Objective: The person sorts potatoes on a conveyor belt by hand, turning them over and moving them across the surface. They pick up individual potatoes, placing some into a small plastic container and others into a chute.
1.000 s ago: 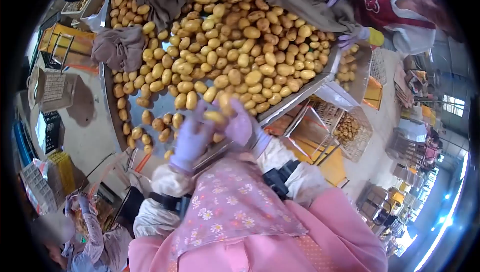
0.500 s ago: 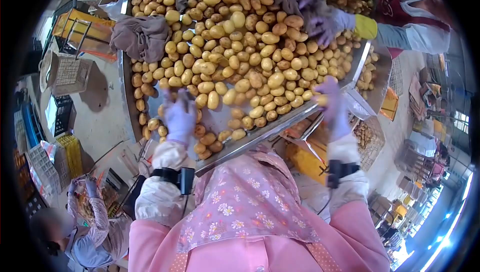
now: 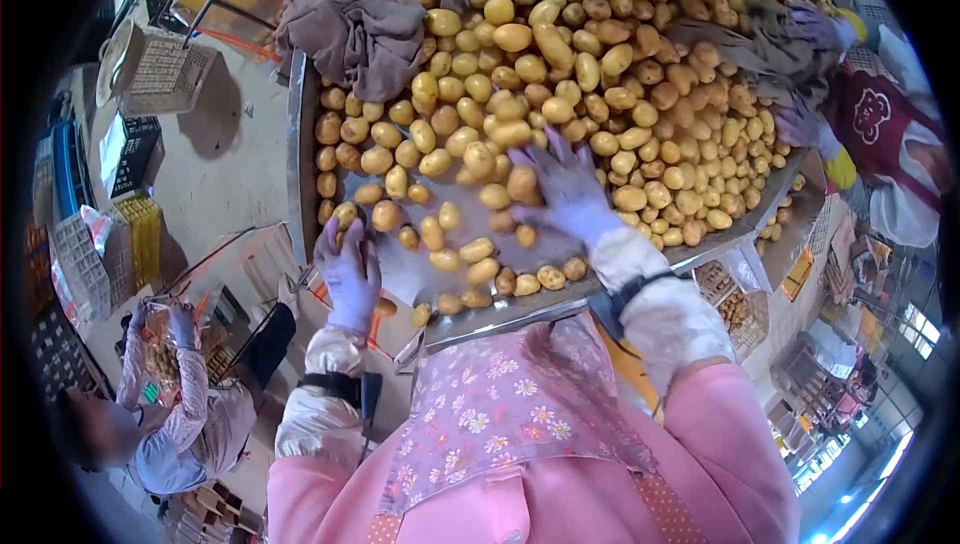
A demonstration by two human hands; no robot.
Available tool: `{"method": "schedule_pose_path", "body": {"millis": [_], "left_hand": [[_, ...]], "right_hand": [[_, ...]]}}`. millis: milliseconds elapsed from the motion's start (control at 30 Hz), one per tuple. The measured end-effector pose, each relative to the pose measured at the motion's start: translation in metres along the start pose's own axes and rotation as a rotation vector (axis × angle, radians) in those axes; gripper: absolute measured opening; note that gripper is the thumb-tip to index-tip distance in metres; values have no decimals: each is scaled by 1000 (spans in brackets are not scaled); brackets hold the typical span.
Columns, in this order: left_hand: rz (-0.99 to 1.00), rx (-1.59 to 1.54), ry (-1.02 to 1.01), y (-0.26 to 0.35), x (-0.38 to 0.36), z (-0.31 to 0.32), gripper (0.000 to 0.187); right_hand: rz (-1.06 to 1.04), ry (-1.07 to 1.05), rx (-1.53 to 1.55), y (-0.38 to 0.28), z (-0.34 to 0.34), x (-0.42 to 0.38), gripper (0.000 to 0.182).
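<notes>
Many yellow-brown potatoes (image 3: 479, 159) lie on a metal table (image 3: 296, 134) with raised edges. My left hand (image 3: 348, 269), in a purple glove, is at the table's left front edge with its fingers curled round a potato (image 3: 345, 214). My right hand (image 3: 568, 189), also gloved, reaches over the middle of the table with its fingers spread, touching potatoes at the near side of the heap. Between my two hands, loose potatoes lie scattered on the bare metal. Several more sit along the front rim.
Grey cloths (image 3: 365, 34) lie on the heap. Across the table at the right, a co-worker's gloved hands (image 3: 805, 124) are at a cloth. Another person (image 3: 170, 394) works at the lower left. Baskets and crates (image 3: 165, 69) stand on the floor at left.
My right hand has moved left from the right rim onto the potatoes. My left hand has moved to the left edge and closed on a potato. The co-worker's hands are farther right. The view has shifted.
</notes>
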State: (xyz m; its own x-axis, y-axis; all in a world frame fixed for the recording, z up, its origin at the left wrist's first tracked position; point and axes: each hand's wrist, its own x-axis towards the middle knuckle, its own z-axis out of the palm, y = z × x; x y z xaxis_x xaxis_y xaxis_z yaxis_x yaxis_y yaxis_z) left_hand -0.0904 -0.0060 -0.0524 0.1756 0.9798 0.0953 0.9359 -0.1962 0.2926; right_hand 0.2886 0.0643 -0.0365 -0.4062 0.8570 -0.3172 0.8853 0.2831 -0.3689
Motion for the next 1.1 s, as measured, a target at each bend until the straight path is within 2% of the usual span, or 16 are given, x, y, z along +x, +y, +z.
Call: {"method": "schedule_pose_path", "body": {"millis": [133, 200, 267, 400, 533, 567, 600, 667, 733, 800, 867, 900, 967, 1033, 1067, 1100], "left_hand": [[-10, -345, -251, 53, 65, -2, 50], [-11, -283, -256, 67, 67, 18, 50], [12, -171, -314, 71, 62, 27, 49], [-28, -477, -271, 56, 48, 26, 39], [17, -733, -191, 114, 18, 13, 38], [141, -735, -400, 140, 16, -1, 45], [405, -845, -188, 167, 7, 7, 50], [479, -697, -553, 187, -7, 7, 53], [677, -488, -527, 154, -17, 24, 48], [567, -505, -597, 116, -21, 15, 44], [547, -554, -495, 93, -18, 7, 39], [394, -519, -477, 92, -14, 2, 40], [241, -482, -452, 101, 7, -7, 41], [312, -369, -282, 123, 38, -4, 45], [320, -369, -280, 137, 49, 4, 45], [395, -320, -227, 154, 60, 14, 44]], "right_hand": [[241, 237, -68, -44, 4, 75, 93], [102, 365, -34, -42, 35, 75, 86], [-82, 312, 75, -39, 34, 23, 79], [72, 136, -14, -46, 36, -110, 70], [145, 279, 218, -47, 65, -156, 63], [325, 384, 846, -65, 62, -147, 56], [492, 469, 1480, -78, 59, -142, 49], [500, 441, 1412, -74, 60, -151, 40], [691, 385, 750, -42, 60, -191, 39], [710, 697, 803, -9, 60, -255, 39], [874, 667, 715, 29, 68, -318, 36], [875, 668, 712, 34, 70, -327, 36], [886, 677, -85, 43, 72, -334, 32], [1023, 508, 742, 16, 31, -248, 32], [512, 637, 385, -1, 43, -218, 31], [408, 603, 522, -28, 28, -170, 34]]}}
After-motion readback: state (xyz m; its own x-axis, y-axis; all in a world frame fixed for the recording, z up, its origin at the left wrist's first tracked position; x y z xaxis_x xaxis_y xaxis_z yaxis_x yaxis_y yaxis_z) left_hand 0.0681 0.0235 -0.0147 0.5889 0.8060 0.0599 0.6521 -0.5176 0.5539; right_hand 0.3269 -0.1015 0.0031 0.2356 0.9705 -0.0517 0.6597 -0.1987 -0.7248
